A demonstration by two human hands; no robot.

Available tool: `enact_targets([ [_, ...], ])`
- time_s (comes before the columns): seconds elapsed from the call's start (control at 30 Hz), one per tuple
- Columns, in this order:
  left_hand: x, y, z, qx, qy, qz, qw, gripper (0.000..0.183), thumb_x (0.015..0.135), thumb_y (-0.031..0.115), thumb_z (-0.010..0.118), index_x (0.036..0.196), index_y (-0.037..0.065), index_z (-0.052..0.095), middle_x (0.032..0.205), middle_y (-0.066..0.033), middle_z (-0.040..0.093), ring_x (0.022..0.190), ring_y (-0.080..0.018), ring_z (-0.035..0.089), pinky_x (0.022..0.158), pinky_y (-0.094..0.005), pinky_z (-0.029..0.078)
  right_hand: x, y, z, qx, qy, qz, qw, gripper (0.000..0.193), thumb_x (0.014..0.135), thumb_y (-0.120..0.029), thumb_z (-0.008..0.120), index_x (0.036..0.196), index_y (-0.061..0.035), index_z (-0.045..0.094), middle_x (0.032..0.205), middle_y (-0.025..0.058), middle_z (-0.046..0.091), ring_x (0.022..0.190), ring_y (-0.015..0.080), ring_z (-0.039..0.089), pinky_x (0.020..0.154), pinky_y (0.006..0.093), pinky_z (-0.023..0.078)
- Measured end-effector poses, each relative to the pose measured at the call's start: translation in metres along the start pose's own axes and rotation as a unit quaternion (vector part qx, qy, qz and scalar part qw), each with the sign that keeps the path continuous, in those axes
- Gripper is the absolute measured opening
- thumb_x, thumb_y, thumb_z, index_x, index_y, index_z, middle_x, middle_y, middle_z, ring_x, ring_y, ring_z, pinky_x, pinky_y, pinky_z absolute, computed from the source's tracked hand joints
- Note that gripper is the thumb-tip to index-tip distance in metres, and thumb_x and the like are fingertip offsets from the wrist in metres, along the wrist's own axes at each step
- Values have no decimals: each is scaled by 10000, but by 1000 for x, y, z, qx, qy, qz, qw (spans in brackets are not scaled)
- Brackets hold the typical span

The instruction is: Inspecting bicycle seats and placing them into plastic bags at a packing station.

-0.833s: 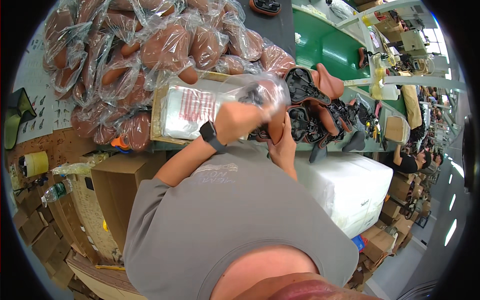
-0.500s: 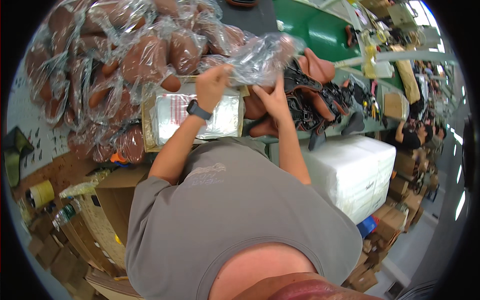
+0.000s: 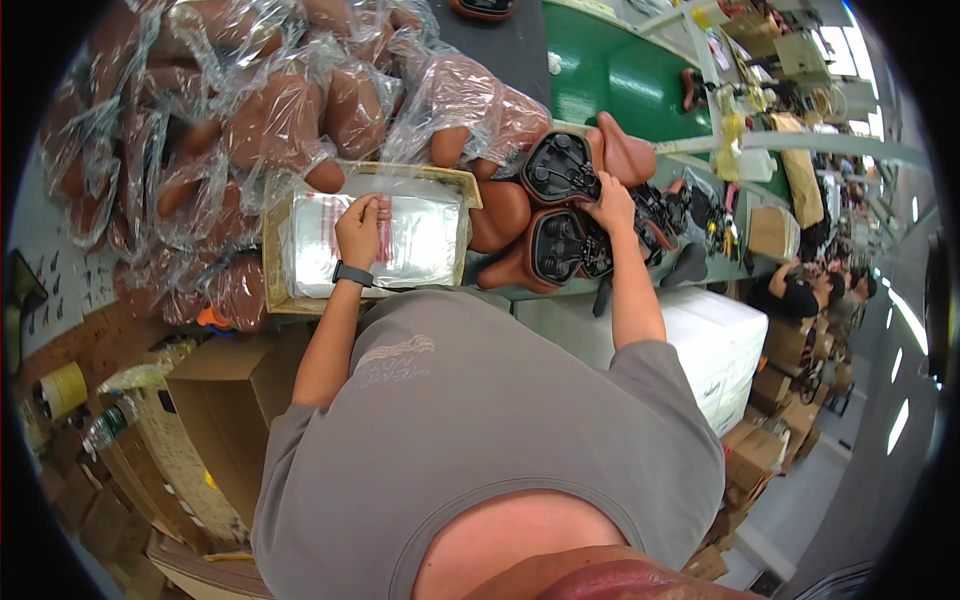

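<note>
My left hand (image 3: 359, 232), a dark watch on its wrist, is over a stack of clear plastic bags (image 3: 425, 240) with red print. Its fingers are curled together at the top bag. The stack lies in an open cardboard box (image 3: 274, 250). Off to the right, my right hand (image 3: 613, 208) has its fingers and thumb closed at the edge of an upturned brown bicycle saddle (image 3: 560, 168), whose black underside faces up. Just nearer lies another upturned saddle (image 3: 560, 248). A brown saddle (image 3: 499, 216) sits between the box and these two.
Plastic-wrapped brown saddles (image 3: 280, 120) are heaped at the left and behind the box. A brown saddle (image 3: 627, 150) lies beyond my right hand. White wrapped blocks (image 3: 700, 340) stand in front of the bench at right, and an open carton (image 3: 225, 390) at lower left. Other people (image 3: 800, 290) are farther right.
The plastic-wrapped saddle that both hands held has been let go onto the pile behind the box. My left hand has moved down to the bags; my right hand has moved right to a bare saddle.
</note>
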State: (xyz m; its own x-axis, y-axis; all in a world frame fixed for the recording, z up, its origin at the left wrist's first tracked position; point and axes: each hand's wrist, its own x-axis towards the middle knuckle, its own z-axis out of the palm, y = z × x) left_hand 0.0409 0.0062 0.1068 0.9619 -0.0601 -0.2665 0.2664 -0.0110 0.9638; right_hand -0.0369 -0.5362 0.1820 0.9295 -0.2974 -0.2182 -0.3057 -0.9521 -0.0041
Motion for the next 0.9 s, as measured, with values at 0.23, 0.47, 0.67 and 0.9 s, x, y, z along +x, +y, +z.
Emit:
enact_targets([
  [0.23,-46,70,7,198,-34,170,965,236,1072,76,720,1287,21,802,1135,-96,844,1053,-220,808,899,-355,641,-65,-87,-43,598,-170,176,763,781,1007,-751,702,1353,-52,670,1022,188,759,739,319,760,562,400,592],
  [0.47,-104,237,99,169,-403,572,695,561,978,454,765,1424,114,732,1534,-96,685,1529,-320,567,1331,-542,379,-146,-268,-144,871,-141,320,345,938,1073,-869,421,1401,-15,626,1116,231,731,572,227,594,417,305,448],
  [0.67,-71,278,89,375,-161,625,666,526,1017,402,708,1462,122,710,1523,-113,698,1485,-320,598,1299,-546,393,-205,-264,-107,893,-430,-33,129,986,1048,-907,404,1367,8,582,1015,207,670,502,195,523,364,292,385],
  [0.9,-38,247,42,343,-137,297,880,678,1024,516,747,1549,96,657,1418,-186,751,1284,-384,725,1069,-491,587,-251,-267,-111,906,-381,16,185,1014,1042,-923,380,1370,23,541,925,170,606,486,173,470,369,276,365],
])
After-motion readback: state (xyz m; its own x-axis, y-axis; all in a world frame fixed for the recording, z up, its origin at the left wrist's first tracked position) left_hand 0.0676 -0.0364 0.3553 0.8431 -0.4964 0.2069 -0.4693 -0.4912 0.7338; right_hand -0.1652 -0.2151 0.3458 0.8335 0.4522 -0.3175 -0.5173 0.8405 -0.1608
